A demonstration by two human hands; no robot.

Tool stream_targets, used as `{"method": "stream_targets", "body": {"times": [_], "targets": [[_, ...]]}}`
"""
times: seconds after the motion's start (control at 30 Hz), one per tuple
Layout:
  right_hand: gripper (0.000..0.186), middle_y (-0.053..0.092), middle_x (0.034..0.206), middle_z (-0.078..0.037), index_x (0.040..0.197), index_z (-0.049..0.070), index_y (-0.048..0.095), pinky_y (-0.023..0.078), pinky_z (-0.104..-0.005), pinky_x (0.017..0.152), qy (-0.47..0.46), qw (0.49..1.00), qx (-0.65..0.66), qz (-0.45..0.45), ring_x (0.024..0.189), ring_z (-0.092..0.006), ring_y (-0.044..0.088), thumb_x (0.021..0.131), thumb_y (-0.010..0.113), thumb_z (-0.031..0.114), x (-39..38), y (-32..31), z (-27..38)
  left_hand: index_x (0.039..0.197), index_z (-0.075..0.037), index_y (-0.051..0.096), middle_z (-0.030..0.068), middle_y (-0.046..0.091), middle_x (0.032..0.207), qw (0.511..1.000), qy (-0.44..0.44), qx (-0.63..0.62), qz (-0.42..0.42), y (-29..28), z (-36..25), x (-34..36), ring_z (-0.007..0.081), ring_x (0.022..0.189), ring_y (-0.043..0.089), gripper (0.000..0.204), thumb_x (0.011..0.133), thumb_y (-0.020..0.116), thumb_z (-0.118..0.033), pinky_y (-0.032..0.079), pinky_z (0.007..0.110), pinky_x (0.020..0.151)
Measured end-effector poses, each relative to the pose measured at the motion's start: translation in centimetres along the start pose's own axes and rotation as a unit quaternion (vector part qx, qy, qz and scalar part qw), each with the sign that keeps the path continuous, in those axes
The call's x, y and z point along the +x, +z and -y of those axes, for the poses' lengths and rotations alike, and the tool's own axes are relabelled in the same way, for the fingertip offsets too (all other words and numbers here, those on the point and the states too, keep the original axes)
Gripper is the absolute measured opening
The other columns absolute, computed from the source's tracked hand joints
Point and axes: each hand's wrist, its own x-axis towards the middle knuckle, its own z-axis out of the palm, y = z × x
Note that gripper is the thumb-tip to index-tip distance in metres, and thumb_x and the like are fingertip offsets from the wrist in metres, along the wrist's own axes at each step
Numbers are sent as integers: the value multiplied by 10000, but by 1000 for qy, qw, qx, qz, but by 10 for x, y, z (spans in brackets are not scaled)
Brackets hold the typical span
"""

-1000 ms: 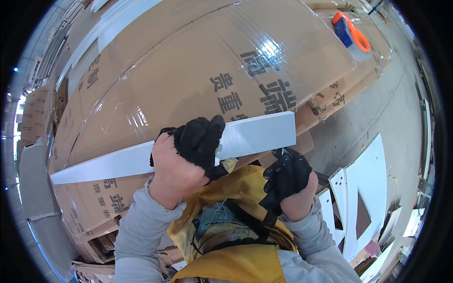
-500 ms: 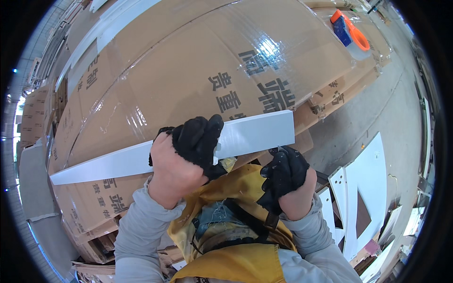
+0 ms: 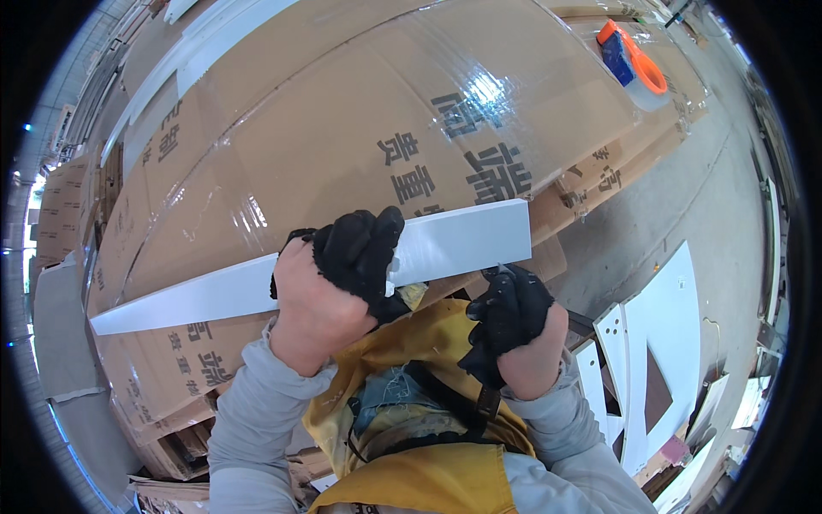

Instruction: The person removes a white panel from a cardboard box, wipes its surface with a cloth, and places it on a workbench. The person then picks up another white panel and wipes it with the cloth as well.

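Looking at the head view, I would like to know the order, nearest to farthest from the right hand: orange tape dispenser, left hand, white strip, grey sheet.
From the right hand:
1. White strip: its right end, just beyond the fingers.
2. Left hand: to the left, on the strip.
3. Orange tape dispenser: upper right.
4. Grey sheet: far left.

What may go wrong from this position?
The long, flat white board might slide on the shiny brown cardboard if the black-gloved left hand across it loosens. The black-gloved right hand, close to the board's near edge, might slip against it. The orange-and-blue tape dispenser, near the cardboard's right edge, might fall.
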Motion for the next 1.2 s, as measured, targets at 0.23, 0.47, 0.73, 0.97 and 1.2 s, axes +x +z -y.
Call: {"method": "stream_targets", "body": {"times": [0.23,0.47,0.73,0.97,1.2], "targets": [[388,652,856,-152,1115,-20,596,516,-316,655,1,999,-23,23,716,-281,661,731,611,-72,3,-10,6,1078,-19,659,93,650,924,1000,7,16,10,-1,2,-4,267,783,629,592,544,791,-238,490,356,649],[208,632,767,-165,1038,-32,607,501,-328,606,-23,998,-48,-38,642,-267,644,834,565,-20,5,-7,3,1096,-20,649,103,658,967,999,-18,0,40,-3,-1,-5,272,826,621,648,505,776,-252,478,361,666],[219,597,753,-56,1101,-9,590,455,-250,517,29,983,131,-128,573,-132,557,911,481,-7,1,-39,9,1157,-73,637,118,631,842,995,-51,-79,24,8,-10,-1,260,753,615,584,594,704,-214,452,373,614],[219,615,814,-83,1096,-23,594,411,-236,487,-5,969,154,-194,541,-132,536,931,519,100,2,-60,9,536,-171,655,5,558,543,979,138,-101,108,36,-99,-3,202,644,601,100,634,640,-169,439,338,598],[287,632,875,-94,1177,-35,564,428,-243,446,42,986,143,-74,551,-135,545,928,545,106,35,-46,-7,1003,-41,663,177,642,806,904,-142,-373,153,50,-121,-115,362,707,602,293,714,611,-40,492,448,652]]}}
